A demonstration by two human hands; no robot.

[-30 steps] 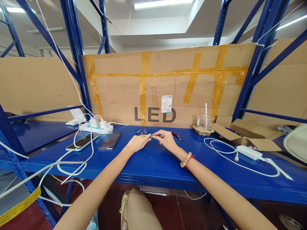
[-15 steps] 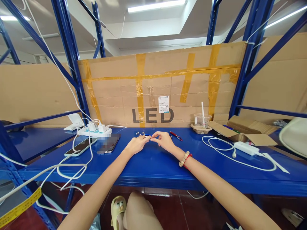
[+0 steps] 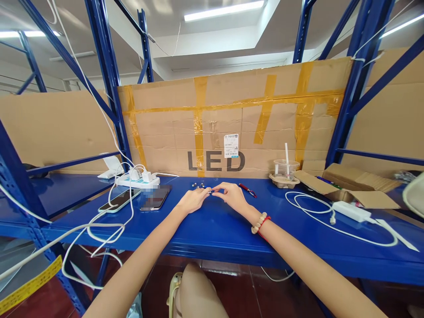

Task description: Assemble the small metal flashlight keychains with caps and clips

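Observation:
My left hand (image 3: 193,199) and my right hand (image 3: 231,194) meet above the blue shelf top, fingertips pinched close together. Between them is a small blue piece (image 3: 211,192), too tiny and covered to name. Just behind my left fingers lie several small shiny metal bits (image 3: 198,185). A slim red tool with a looped end (image 3: 247,190) rests beyond my right hand, apart from it.
At the left are two phones (image 3: 155,198), a white power strip (image 3: 139,180) and tangled white cables (image 3: 127,216). To the right stand a plastic cup with a straw (image 3: 286,168), an open cardboard box (image 3: 374,198) and a white charger (image 3: 351,211). A cardboard panel (image 3: 165,141) closes the back.
The view has swung slightly left, so everything sits further right in the picture. Both hands stay together at the small blue piece, with slight finger movement.

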